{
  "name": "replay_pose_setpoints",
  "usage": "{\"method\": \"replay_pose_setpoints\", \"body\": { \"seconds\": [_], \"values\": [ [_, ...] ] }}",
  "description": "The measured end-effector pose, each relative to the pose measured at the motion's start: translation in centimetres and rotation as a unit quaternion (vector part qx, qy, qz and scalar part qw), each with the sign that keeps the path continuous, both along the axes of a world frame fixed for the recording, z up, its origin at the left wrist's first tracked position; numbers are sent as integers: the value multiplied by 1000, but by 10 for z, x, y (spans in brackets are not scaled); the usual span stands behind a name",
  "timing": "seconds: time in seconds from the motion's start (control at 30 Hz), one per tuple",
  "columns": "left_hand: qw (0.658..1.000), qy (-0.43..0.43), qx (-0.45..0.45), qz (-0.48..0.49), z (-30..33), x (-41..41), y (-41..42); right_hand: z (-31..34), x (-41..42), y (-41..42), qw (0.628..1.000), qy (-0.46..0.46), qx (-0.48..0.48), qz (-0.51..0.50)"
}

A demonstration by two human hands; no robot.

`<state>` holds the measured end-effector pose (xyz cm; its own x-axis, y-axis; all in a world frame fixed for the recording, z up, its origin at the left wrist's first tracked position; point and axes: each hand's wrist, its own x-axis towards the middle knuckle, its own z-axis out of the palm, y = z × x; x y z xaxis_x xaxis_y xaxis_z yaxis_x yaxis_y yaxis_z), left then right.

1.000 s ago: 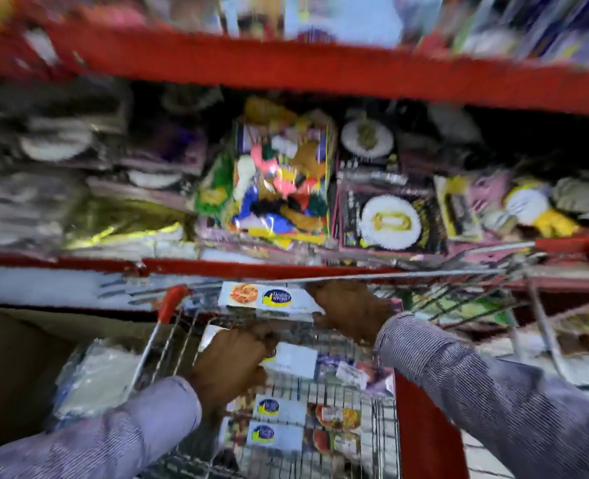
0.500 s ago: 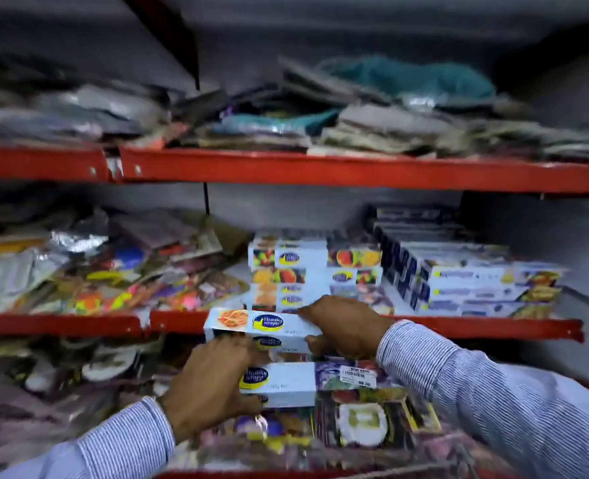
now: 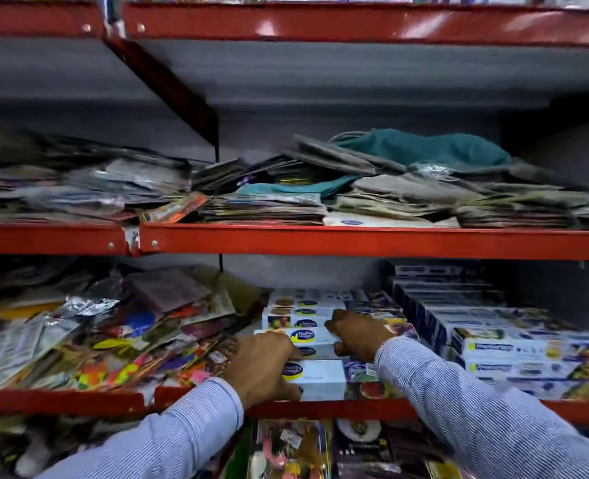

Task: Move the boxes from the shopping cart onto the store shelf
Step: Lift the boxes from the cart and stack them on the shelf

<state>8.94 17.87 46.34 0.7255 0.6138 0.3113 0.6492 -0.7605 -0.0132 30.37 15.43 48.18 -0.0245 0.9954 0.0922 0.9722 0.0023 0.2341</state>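
Both hands are at the middle shelf [image 3: 320,407], placing a small stack of long white boxes [image 3: 320,340] in front of a matching pile [image 3: 300,311] at 12 o'clock from them. Left hand [image 3: 263,366] is curled over the left ends of the boxes, fingers wrapped onto the front face of the lowest one; right hand [image 3: 357,335] is closed around the right part of the upper boxes, thumb underneath, knuckles up. Boxes sit just inside the red shelf lip, apparently resting on the shelf, though contact under them is not visible. To do the step well, in my judgement: push the stack straight back until it butts against the pile behind, keep the ends flush, release only once the bottom box lies flat, and keep clear of the loose packets [image 3: 96,340] at 9 o'clock and the second block of boxes [image 3: 493,344] at 3 o'clock. Hard to make out: the exact number of boxes held, since hands cover the joints; label print is blurred. The shopping cart is out of view, so the remaining count is unknown. The right sleeve [image 3: 459,402] hides the stack's right end.
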Motion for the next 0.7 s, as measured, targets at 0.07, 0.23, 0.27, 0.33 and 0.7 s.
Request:
{"method": "replay_pose_setpoints", "body": {
  "seconds": [0.07,0.23,0.27,0.33,0.7],
  "values": [
    [1000,-1,-3,-2,-5,5,9,-10,4,11,1000,-2,-13,-9],
    [1000,-8,-18,0,-19,9,25,-30,12,27,999,28,-8,-19],
    [1000,-9,-20,-2,-21,9,27,-32,13,28,999,37,0,-20],
    [1000,-8,-25,-3,-21,13,32,-33,16,29,998,55,14,-25],
    [999,-29,-18,10,-22,36,53,-23,22,20,984,139,99,-51]
  ]
}}
